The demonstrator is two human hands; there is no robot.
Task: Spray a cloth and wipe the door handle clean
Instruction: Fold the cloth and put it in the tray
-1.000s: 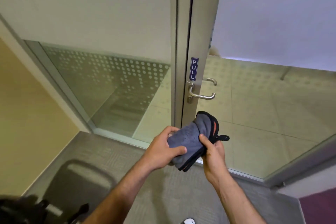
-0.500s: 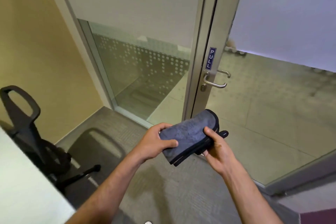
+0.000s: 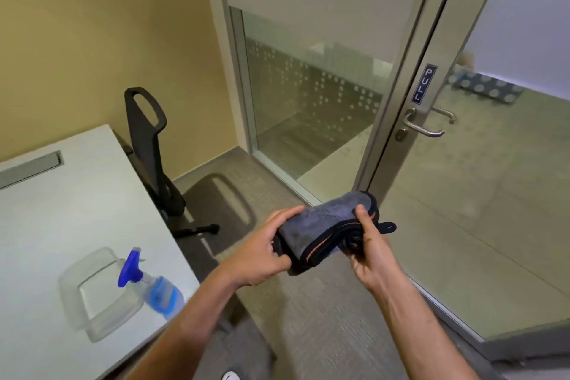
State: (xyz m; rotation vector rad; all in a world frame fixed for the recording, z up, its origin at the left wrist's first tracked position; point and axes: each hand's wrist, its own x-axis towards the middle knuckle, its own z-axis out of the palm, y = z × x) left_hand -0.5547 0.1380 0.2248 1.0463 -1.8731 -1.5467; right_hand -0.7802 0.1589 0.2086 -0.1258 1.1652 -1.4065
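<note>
A folded grey cloth (image 3: 324,222) with black and orange edging is held between both hands in front of me. My left hand (image 3: 262,248) grips its left end, my right hand (image 3: 370,251) its right end. The metal lever door handle (image 3: 422,126) sits on the glass door's frame at the upper right, under a blue PULL sign (image 3: 423,83), well beyond the cloth. A spray bottle (image 3: 154,285) with a blue trigger head stands on the white table (image 3: 61,210) at the lower left, out of both hands.
A clear plastic container (image 3: 98,291) lies on the table beside the bottle. A black office chair (image 3: 154,151) stands between the table and the yellow wall. Glass panels with frosted dots (image 3: 308,95) flank the door. Grey carpet covers the floor.
My view has swung left, bringing the table, spray bottle and container into sight. Both hands keep hold of the cloth, which now looks more tightly folded.
</note>
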